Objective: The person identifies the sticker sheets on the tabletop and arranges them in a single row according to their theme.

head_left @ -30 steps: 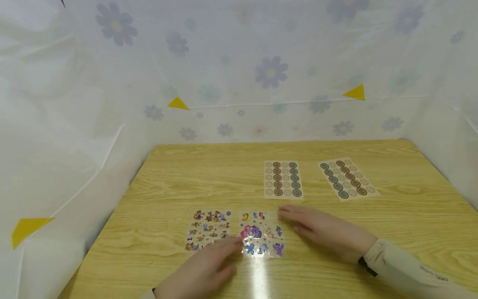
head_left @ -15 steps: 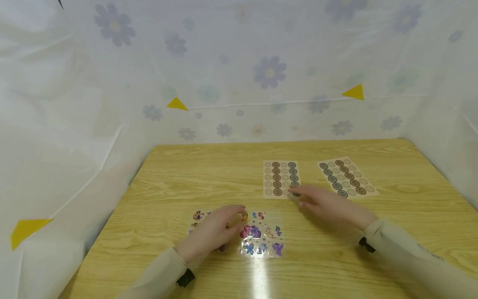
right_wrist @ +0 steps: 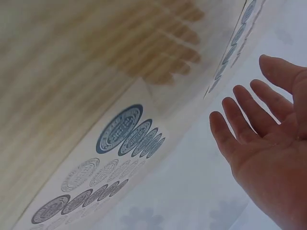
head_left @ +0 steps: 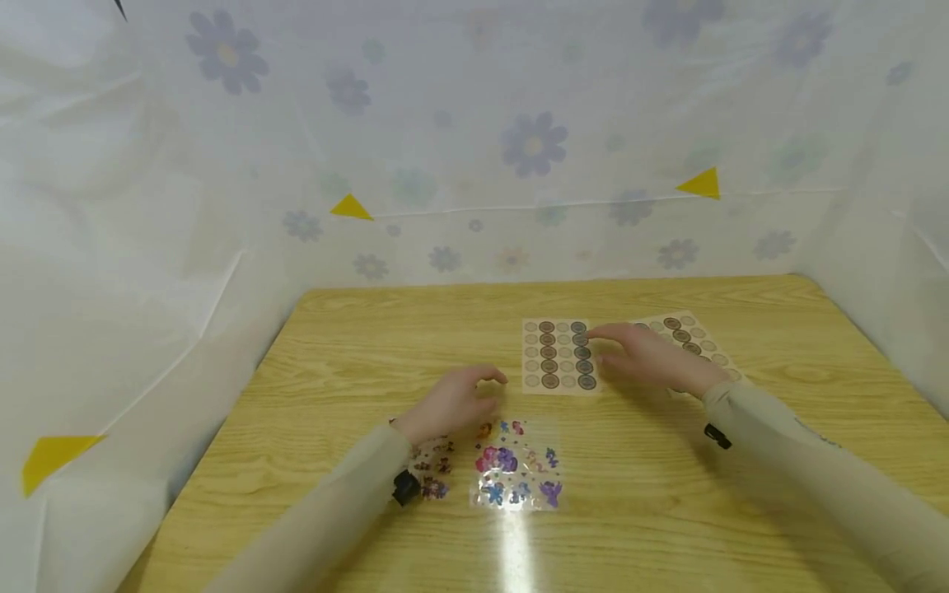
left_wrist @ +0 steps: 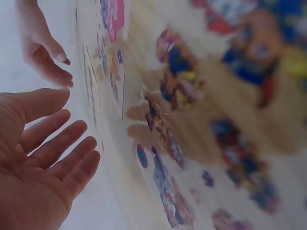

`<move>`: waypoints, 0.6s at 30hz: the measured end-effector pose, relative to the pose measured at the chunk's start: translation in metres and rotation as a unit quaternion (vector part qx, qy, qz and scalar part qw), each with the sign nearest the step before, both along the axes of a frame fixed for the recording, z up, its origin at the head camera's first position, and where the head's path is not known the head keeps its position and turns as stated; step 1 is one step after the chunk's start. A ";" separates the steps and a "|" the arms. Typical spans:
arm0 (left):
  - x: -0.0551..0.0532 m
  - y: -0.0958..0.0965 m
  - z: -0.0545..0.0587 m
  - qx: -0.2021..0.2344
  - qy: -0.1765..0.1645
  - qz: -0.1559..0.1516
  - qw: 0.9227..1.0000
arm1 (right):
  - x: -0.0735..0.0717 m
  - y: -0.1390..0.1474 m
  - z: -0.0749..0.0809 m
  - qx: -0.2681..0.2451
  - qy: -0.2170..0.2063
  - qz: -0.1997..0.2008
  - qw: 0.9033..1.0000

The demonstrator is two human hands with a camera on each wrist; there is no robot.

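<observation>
My left hand (head_left: 452,403) hovers over the table, fingers loosely bent and holding nothing. Below its wrist lies a clear sticker sheet with small cartoon animals (head_left: 433,486), partly hidden by the arm. Beside that sheet is another clear one with colourful ponies (head_left: 511,461). Above the gap between two paper sheets of round stickers, my right hand (head_left: 652,354) reaches out, empty. Its fingertips are over the right edge of the left paper sheet (head_left: 556,354); the right paper sheet (head_left: 712,342) is partly covered by the hand. In the right wrist view the right hand (right_wrist: 268,129) has spread fingers.
All sheets lie flat on a wood-grain table (head_left: 371,346). A white curtain (head_left: 460,148) with flower prints encloses the back and sides. Yellow triangles (head_left: 352,207) mark the curtain. A bright reflection falls near the table's front.
Both hands have moved forward, away from the body. The left has left the clear sheets' middle; the right has risen from beside the pony sheet to the paper sheets. The sheets stay put.
</observation>
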State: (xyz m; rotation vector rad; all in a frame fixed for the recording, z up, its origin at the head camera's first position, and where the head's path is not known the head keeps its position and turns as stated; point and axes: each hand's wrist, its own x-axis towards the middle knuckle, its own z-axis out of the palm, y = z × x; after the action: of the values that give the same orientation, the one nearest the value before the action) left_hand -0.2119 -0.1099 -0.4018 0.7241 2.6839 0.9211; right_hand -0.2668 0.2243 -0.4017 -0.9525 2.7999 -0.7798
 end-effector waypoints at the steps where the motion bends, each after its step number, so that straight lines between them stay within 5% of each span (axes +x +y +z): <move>1: -0.005 0.003 -0.001 0.003 -0.008 0.006 1.000 | -0.005 0.000 -0.001 0.003 0.004 -0.002 1.000; 8: -0.031 0.022 -0.011 0.012 -0.013 0.023 1.000 | -0.037 -0.009 -0.005 0.007 0.005 -0.030 1.000; 18: -0.041 0.041 -0.021 0.018 -0.003 0.052 0.998 | -0.061 -0.015 -0.013 0.048 -0.038 -0.041 0.997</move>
State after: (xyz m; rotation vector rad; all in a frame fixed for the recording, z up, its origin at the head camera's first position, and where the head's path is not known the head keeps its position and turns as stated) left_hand -0.2534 -0.0687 -0.4233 0.5924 2.7275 0.9972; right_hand -0.3280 0.2089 -0.4148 -0.7808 2.7961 -0.6689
